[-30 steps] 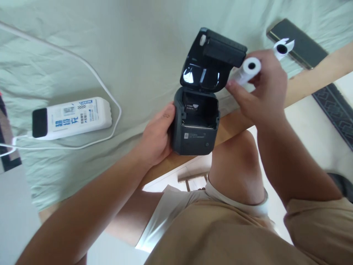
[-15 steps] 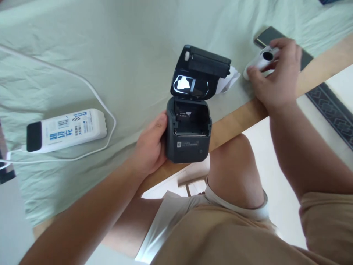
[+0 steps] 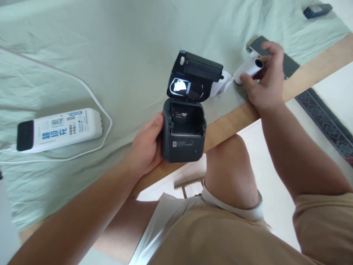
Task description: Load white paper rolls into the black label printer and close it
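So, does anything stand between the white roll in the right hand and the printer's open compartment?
Yes, in this view: the white paper and a corner of the raised lid lie along the direct line from the white roll. Nothing visible covers the open compartment.

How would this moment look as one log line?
left hand: holding dark device | lid: open | right hand: holding white roll | white block: on green cloth
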Available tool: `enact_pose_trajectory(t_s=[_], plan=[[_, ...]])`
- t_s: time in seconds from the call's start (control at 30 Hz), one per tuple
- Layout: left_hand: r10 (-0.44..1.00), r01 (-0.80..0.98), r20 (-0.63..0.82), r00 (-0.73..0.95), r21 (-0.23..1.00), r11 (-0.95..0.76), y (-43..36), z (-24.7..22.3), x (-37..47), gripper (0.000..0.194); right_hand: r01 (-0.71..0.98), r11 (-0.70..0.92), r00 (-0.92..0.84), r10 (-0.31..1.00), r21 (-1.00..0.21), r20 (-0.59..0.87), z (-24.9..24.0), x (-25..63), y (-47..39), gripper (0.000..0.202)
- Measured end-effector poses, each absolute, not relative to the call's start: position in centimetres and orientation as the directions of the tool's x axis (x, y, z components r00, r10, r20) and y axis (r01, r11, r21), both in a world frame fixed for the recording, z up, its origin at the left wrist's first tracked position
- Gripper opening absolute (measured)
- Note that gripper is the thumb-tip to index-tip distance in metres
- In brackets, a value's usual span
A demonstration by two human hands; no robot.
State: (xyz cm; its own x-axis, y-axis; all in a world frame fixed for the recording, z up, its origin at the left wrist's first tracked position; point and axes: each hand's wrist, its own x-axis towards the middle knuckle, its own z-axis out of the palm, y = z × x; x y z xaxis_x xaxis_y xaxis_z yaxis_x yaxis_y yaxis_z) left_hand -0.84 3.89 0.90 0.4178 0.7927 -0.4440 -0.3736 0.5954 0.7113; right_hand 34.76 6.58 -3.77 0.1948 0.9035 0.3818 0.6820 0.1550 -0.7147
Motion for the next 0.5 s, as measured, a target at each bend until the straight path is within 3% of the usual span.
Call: enact_pose_trajectory(t_s=[0.17,0.27,0.37,0.5], plan=[[0.802,-0.382,-0.451,0.392,0.713,0.588,3.9,1.1,-0.7,0.038,0.824,-0.008,0.299,0.856,-0.566,0.422,-3.3,33.5,6.6,0.048],[0.802,-0.403,-0.439,0.405,0.702,0.587,3.9,1.1,-0.7,0.039,0.778,0.017,0.324,0.845,-0.628,0.425,-3.4,33.4,6.6,0.058],[0.796,-0.402,-0.439,0.417,0.696,0.595,3.9,1.1,-0.7,0.039,0.759,0.036,0.311,0.857,-0.650,0.412,-3.2,33.1,6.5,0.051],[0.813,-0.423,-0.432,0.391,0.700,0.576,3.8,1.1,-0.5,0.039,0.802,-0.122,0.394,0.844,-0.585,0.364,-2.1,31.9,6.5,0.042]])
